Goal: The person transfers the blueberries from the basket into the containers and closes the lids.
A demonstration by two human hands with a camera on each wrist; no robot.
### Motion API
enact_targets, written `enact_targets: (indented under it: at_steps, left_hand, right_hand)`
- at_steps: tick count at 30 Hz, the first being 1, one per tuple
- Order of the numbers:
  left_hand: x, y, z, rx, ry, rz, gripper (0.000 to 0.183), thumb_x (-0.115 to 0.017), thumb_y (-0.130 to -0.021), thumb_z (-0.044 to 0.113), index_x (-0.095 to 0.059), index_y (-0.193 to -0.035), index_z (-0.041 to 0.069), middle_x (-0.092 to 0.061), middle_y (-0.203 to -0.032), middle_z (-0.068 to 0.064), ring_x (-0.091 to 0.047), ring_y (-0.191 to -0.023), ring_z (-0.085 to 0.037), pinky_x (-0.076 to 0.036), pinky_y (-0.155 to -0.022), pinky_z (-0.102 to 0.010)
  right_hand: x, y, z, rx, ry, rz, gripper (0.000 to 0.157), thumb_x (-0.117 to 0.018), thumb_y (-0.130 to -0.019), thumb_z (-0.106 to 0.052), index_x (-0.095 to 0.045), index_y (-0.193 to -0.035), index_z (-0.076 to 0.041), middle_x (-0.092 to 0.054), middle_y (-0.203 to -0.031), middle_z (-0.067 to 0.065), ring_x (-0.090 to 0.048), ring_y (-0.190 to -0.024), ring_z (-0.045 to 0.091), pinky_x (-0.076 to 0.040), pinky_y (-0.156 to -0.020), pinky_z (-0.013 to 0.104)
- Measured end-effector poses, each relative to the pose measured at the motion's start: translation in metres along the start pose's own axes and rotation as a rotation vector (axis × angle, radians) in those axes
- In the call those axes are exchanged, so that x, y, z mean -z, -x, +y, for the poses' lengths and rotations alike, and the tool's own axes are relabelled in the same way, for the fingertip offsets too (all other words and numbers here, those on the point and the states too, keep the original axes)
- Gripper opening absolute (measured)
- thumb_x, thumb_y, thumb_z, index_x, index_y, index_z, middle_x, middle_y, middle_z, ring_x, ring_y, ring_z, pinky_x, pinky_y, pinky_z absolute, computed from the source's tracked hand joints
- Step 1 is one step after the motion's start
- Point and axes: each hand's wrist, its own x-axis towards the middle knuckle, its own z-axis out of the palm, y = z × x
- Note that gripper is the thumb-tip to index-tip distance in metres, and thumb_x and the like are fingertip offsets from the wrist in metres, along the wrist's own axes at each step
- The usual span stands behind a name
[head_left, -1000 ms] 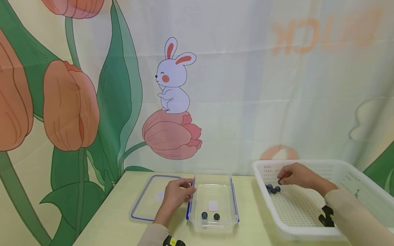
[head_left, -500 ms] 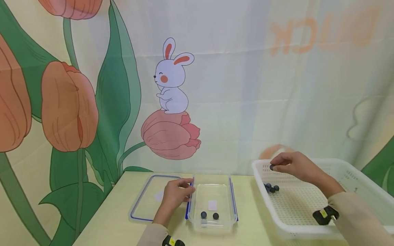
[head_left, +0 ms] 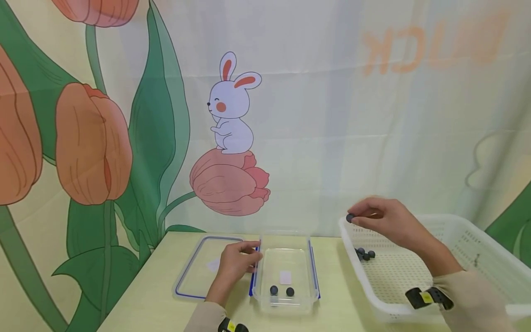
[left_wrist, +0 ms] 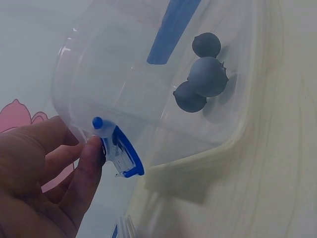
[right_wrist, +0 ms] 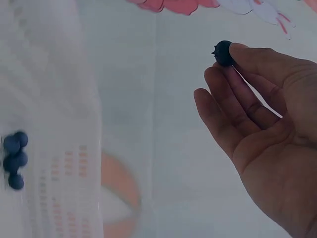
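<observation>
My right hand [head_left: 387,223] pinches a single blueberry [right_wrist: 224,53] between thumb and fingertips, above the left rim of the white plastic basket [head_left: 367,288]. Several more blueberries [head_left: 365,254] lie together at the basket's left side. At the middle of the table is a clear food container [head_left: 286,303] with blue side latches. Blueberries [left_wrist: 208,77] sit on its floor near the front end; the head view shows two. With thumb and fingers, my left hand [head_left: 235,263] holds the container's left edge by a blue latch [left_wrist: 119,148].
A clear lid [head_left: 189,265] with a blue seal lies left of the container, partly behind my left hand. The pale table [head_left: 137,304] ends at a printed curtain [head_left: 307,138]. Bare tabletop separates container and basket.
My right hand has risen from inside the basket and moved left to its rim, carrying the blueberry. The left hand stays at the container.
</observation>
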Motion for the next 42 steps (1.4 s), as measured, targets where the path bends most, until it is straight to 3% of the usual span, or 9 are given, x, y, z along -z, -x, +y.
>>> enact_targets:
  at_steps: [6, 11, 22, 27, 42]
  left_hand:
    - [-0.002, -0.003, -0.005, -0.003, 0.006, 0.005, 0.034, -0.077, -0.082, 0.019, -0.072, -0.115, 0.017, -0.063, -0.095, -0.007, -0.065, -0.071, -0.021, -0.056, -0.057, -0.021]
    - [-0.002, -0.007, -0.009, 0.001, 0.008, -0.011, 0.034, -0.077, -0.082, 0.022, -0.072, -0.116, 0.02, -0.062, -0.095, -0.005, -0.065, -0.07, -0.019, -0.053, -0.053, -0.016]
    - [0.002, 0.003, 0.004, -0.006, 0.005, -0.003, 0.034, -0.075, -0.083, 0.013, -0.071, -0.117, 0.012, -0.062, -0.094, -0.006, -0.064, -0.069, -0.018, -0.058, -0.061, -0.027]
    - [0.003, 0.004, 0.006, -0.006, 0.007, -0.012, 0.034, -0.075, -0.084, 0.014, -0.071, -0.118, 0.012, -0.062, -0.094, -0.006, -0.063, -0.069, -0.017, -0.058, -0.061, -0.027]
    - [0.004, 0.003, 0.005, -0.01, 0.009, -0.018, 0.035, -0.075, -0.083, 0.014, -0.071, -0.118, 0.012, -0.062, -0.094, -0.006, -0.063, -0.069, -0.017, -0.058, -0.061, -0.025]
  right_hand:
    - [-0.02, 0.004, -0.014, 0.026, -0.097, 0.022, 0.02, -0.07, -0.089, -0.025, -0.069, -0.108, -0.019, -0.066, -0.103, -0.003, -0.066, -0.092, 0.013, -0.057, -0.079, 0.029]
    - [-0.038, 0.01, -0.025, -0.013, -0.152, 0.019, 0.022, -0.07, -0.089, -0.03, -0.069, -0.109, -0.023, -0.068, -0.102, -0.006, -0.068, -0.093, 0.013, -0.057, -0.078, 0.03]
    - [-0.077, 0.013, -0.037, -0.013, -0.319, -0.034, 0.019, -0.072, -0.088, -0.026, -0.07, -0.105, -0.019, -0.07, -0.101, -0.001, -0.068, -0.092, 0.021, -0.057, -0.08, 0.033]
    - [-0.091, 0.013, -0.04, 0.029, -0.337, -0.062, 0.019, -0.072, -0.088, -0.024, -0.07, -0.105, -0.016, -0.07, -0.098, 0.0, -0.068, -0.09, 0.02, -0.057, -0.081, 0.031]
    - [-0.131, 0.012, -0.042, 0.038, -0.334, -0.167, 0.013, -0.071, -0.089, -0.019, -0.07, -0.101, -0.014, -0.069, -0.097, -0.001, -0.067, -0.087, 0.017, -0.056, -0.08, 0.029]
